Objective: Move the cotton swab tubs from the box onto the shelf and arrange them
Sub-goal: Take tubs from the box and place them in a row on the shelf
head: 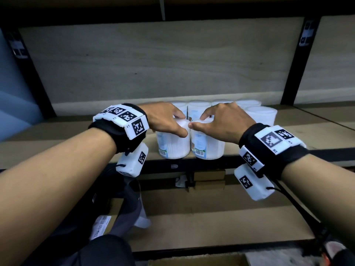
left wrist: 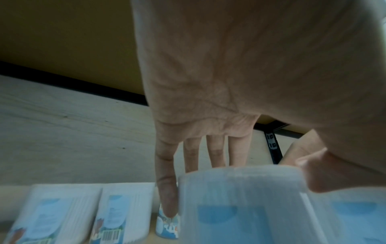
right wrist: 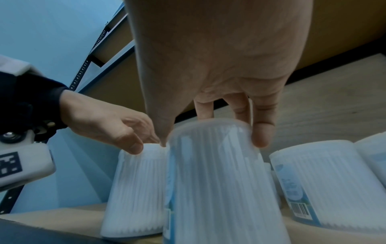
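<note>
Wooden shelf [head: 115,129], frame centre, carries upright cotton swab tubs. Left hand [head: 165,120] grips the left front tub [head: 172,144] by its lid; right hand [head: 221,123] grips the right front tub [head: 208,146] likewise, the two tubs touching at the shelf edge.

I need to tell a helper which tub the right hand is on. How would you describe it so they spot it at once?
On the wooden shelf board, white clear-plastic cotton swab tubs stand in rows. Two stand side by side at the front edge. The right-hand front tub, gripped at its lid from above by the right hand, shows a barcode low on its label; the left hand holds its neighbour.
</note>
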Demonstrator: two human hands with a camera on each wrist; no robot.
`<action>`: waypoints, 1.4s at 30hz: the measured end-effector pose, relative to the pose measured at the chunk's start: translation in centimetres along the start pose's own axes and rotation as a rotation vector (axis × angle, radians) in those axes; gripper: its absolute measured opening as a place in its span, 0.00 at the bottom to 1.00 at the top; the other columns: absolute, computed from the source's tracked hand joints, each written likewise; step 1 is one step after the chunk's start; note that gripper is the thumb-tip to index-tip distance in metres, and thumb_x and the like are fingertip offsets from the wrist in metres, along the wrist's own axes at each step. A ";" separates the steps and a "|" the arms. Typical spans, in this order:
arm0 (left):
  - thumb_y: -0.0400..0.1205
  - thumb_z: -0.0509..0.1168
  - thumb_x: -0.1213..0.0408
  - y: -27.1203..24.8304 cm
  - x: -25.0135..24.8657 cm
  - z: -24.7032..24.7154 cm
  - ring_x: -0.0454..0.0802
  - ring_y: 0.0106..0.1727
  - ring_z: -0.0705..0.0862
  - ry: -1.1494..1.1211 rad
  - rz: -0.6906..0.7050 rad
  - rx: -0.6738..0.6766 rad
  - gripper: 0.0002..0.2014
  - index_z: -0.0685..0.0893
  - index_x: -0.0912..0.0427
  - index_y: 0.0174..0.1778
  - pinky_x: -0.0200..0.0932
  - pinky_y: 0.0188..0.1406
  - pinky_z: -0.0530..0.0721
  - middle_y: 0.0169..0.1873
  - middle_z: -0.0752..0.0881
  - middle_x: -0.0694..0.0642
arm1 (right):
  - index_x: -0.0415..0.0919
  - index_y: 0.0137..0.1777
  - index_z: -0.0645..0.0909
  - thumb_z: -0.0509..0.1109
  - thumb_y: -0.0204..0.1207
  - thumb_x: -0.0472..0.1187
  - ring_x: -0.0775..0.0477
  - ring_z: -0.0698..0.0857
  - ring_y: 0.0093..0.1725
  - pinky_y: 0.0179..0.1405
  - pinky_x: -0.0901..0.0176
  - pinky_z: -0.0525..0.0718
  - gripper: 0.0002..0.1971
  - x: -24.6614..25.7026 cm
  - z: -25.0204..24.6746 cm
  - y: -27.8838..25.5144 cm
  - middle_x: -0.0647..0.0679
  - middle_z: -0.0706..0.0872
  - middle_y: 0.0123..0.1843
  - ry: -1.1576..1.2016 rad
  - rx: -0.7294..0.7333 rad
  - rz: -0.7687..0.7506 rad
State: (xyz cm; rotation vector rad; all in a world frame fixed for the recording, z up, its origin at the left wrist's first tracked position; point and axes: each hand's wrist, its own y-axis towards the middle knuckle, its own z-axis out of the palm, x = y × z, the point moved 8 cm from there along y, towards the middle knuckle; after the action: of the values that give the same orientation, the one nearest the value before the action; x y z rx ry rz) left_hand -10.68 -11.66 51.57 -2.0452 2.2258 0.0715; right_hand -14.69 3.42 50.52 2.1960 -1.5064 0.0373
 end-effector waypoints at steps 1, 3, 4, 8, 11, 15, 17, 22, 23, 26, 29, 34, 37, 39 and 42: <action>0.55 0.63 0.33 0.2 0.1 0.0 0.50 0.66 0.82 0.003 -0.002 0.005 0.48 0.77 0.40 0.76 0.51 0.66 0.83 0.71 0.78 0.42 | 0.57 0.54 0.87 0.60 0.59 0.82 0.46 0.82 0.64 0.59 0.52 0.83 0.36 0.0 0.1 0.1 0.53 0.89 0.58 -0.004 0.001 0.000; 0.55 0.64 0.33 0.5 0.5 0.1 0.51 0.65 0.83 0.009 -0.006 0.009 0.49 0.75 0.40 0.77 0.50 0.67 0.83 0.72 0.78 0.42 | 0.57 0.54 0.88 0.60 0.60 0.83 0.46 0.82 0.63 0.58 0.52 0.83 0.37 0.0 0.2 0.3 0.52 0.89 0.57 -0.006 0.001 0.003; 0.56 0.64 0.33 0.7 0.6 0.1 0.50 0.66 0.82 0.012 -0.007 0.009 0.48 0.74 0.40 0.78 0.50 0.68 0.82 0.73 0.77 0.43 | 0.57 0.54 0.88 0.59 0.60 0.83 0.46 0.83 0.63 0.58 0.52 0.83 0.37 0.0 0.3 0.4 0.52 0.89 0.57 -0.010 -0.001 0.003; 0.60 0.66 0.35 1.1 1.1 0.2 0.46 0.76 0.74 0.009 -0.001 -0.018 0.47 0.71 0.40 0.80 0.48 0.75 0.74 0.79 0.72 0.43 | 0.56 0.55 0.87 0.53 0.59 0.86 0.42 0.82 0.64 0.62 0.50 0.81 0.42 0.2 0.4 0.4 0.48 0.89 0.59 -0.036 -0.014 -0.012; 0.65 0.68 0.37 1.1 1.6 0.2 0.45 0.77 0.73 -0.029 0.023 -0.054 0.45 0.68 0.40 0.82 0.46 0.76 0.72 0.79 0.72 0.43 | 0.55 0.59 0.86 0.48 0.63 0.85 0.40 0.80 0.67 0.63 0.49 0.79 0.43 0.1 0.4 0.1 0.45 0.86 0.64 -0.003 0.018 -0.006; 0.73 0.73 0.45 0.6 2.0 -0.6 0.44 0.76 0.73 -0.050 0.077 -0.120 0.37 0.71 0.41 0.80 0.37 0.69 0.70 0.76 0.74 0.42 | 0.59 0.65 0.82 0.59 0.71 0.76 0.40 0.75 0.70 0.65 0.48 0.77 0.31 0.4 -0.6 -0.5 0.45 0.80 0.67 -0.044 0.071 -0.054; 0.73 0.74 0.47 0.1 2.0 -1.3 0.43 0.73 0.75 -0.053 0.105 -0.159 0.33 0.76 0.40 0.76 0.36 0.63 0.71 0.73 0.77 0.39 | 0.58 0.66 0.81 0.68 0.73 0.67 0.43 0.76 0.70 0.65 0.51 0.77 0.25 0.9 -1.4 -0.9 0.48 0.81 0.66 -0.072 0.075 -0.127; 0.74 0.75 0.50 -0.8 1.4 -1.3 0.41 0.61 0.79 0.007 0.158 -0.140 0.26 0.82 0.39 0.69 0.36 0.54 0.73 0.66 0.80 0.36 | 0.58 0.62 0.84 0.77 0.72 0.51 0.55 0.76 0.58 0.52 0.60 0.76 0.18 2.1 -2.1 -1.7 0.56 0.86 0.58 -0.104 0.091 -0.232; 0.74 0.76 0.50 -0.9 1.3 -1.1 0.41 0.59 0.79 0.020 0.167 -0.129 0.25 0.82 0.38 0.69 0.37 0.54 0.74 0.66 0.80 0.37 | 0.58 0.62 0.85 0.77 0.72 0.49 0.56 0.75 0.57 0.51 0.60 0.75 0.18 2.2 -2.1 -1.8 0.57 0.86 0.56 -0.106 0.097 -0.233; 0.75 0.75 0.52 -0.8 1.3 -0.6 0.40 0.55 0.80 0.027 0.181 -0.135 0.23 0.84 0.38 0.67 0.40 0.57 0.79 0.62 0.83 0.38 | 0.58 0.61 0.86 0.77 0.72 0.42 0.54 0.78 0.56 0.49 0.59 0.78 0.18 2.4 -1.9 -2.2 0.56 0.87 0.56 -0.130 0.077 -0.232; 0.76 0.75 0.55 -0.8 1.1 -0.6 0.41 0.54 0.81 0.041 0.198 -0.179 0.21 0.85 0.39 0.65 0.47 0.61 0.83 0.58 0.85 0.39 | 0.58 0.59 0.87 0.77 0.71 0.39 0.49 0.83 0.56 0.49 0.57 0.83 0.18 2.3 -1.8 -2.1 0.54 0.88 0.55 -0.131 0.036 -0.217; 0.77 0.74 0.56 -0.8 0.9 -0.6 0.39 0.52 0.79 0.076 0.203 -0.222 0.20 0.85 0.41 0.67 0.41 0.55 0.81 0.59 0.86 0.40 | 0.61 0.56 0.87 0.79 0.68 0.40 0.44 0.84 0.56 0.52 0.52 0.85 0.19 2.1 -1.2 -1.4 0.51 0.87 0.56 -0.128 0.001 -0.175; 0.77 0.74 0.56 -0.8 0.8 -0.6 0.39 0.51 0.79 0.074 0.203 -0.226 0.21 0.85 0.40 0.67 0.39 0.54 0.80 0.59 0.87 0.40 | 0.61 0.56 0.88 0.81 0.67 0.41 0.43 0.85 0.56 0.53 0.52 0.85 0.19 1.8 -1.0 -1.0 0.51 0.87 0.56 -0.127 -0.010 -0.158; 0.77 0.75 0.56 -0.6 0.8 -0.7 0.39 0.51 0.79 0.064 0.201 -0.216 0.21 0.86 0.41 0.67 0.40 0.55 0.80 0.59 0.87 0.40 | 0.60 0.56 0.88 0.81 0.67 0.40 0.43 0.84 0.56 0.53 0.52 0.85 0.19 1.6 -0.9 -0.7 0.51 0.87 0.56 -0.131 -0.016 -0.150; 0.76 0.76 0.56 -0.3 0.7 -0.8 0.39 0.52 0.82 0.055 0.193 -0.201 0.21 0.86 0.41 0.67 0.41 0.57 0.82 0.60 0.88 0.40 | 0.60 0.56 0.88 0.81 0.66 0.40 0.43 0.84 0.57 0.53 0.51 0.85 0.19 1.4 -0.7 0.0 0.50 0.87 0.57 -0.131 -0.015 -0.136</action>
State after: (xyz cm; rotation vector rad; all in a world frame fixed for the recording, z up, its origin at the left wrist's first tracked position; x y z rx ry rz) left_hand -10.51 -12.47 52.32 -1.9372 2.5390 0.2694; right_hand -13.95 2.53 51.51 2.3229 -1.4152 -0.1651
